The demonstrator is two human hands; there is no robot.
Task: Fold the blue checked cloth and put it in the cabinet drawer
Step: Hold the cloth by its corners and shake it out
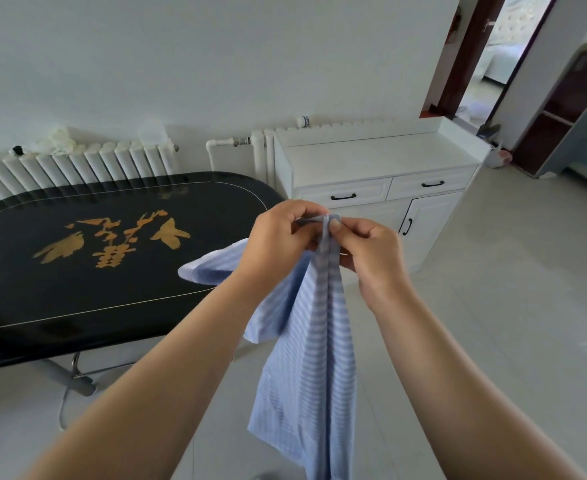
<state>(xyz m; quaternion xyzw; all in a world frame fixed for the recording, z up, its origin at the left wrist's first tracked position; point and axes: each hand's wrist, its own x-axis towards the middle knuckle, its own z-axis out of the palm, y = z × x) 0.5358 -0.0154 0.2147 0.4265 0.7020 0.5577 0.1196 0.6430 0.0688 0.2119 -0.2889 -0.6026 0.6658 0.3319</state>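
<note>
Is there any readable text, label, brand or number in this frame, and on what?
None can be read.
Black table: gold painted motif, decoration rather than legible writing.
Blue checked cloth, held by left hand and right hand: no label visible.
White cabinet: no markings.

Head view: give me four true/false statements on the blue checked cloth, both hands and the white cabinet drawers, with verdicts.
1. Both the left hand and the right hand pinch the top edge of the blue checked cloth. True.
2. The cloth lies flat on the black oval table. False: it hangs in the air from the hands, beside the table.
3. Both drawers of the white cabinet are closed. True.
4. The cloth is already in the left drawer. False: that drawer is shut and the cloth is in the hands.
</note>
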